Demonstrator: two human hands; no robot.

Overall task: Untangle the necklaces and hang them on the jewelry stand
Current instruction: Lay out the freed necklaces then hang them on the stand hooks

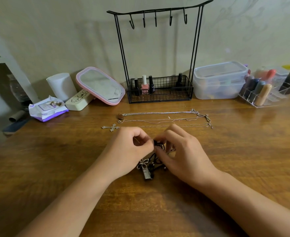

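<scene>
Nearest the camera, two bare forearms reach forward over the brown wooden table [55, 168] and meet at its middle. The left hand [132, 149] and the right hand [180, 151] face each other with fingers curled, each grip pinching the black cords of a tangled bunch of necklaces [155, 158]. The bunch hangs from the fingertips down to the table, its long axis running roughly toward the viewer. A silver cross pendant [143, 164] and a grey rectangular metal pendant [147, 175] lie at its near end, the rectangular one pointing toward the camera.

Just beyond the hands, three separated necklaces lie stretched flat, their long axes running left to right, parallel to the table's far edge. The closest is a thin silver chain with an ornate silver cross [111, 127] at its left end. Behind it lies a fine chain, then a thicker silver chain [158, 113], with a brown stone pendant [120, 116] at the left end.

Farther back, against the wall, stands the black wire jewelry stand [159, 53], upright, its five hooks bare, with nail polish bottles [144, 85] in its basket base. To its left lean a pink-framed mirror [100, 85], a white cylinder [62, 86] and a purple wipes packet [46, 109]; to its right sit stacked clear plastic boxes [219, 81] and a clear lipstick organiser [264, 90].
</scene>
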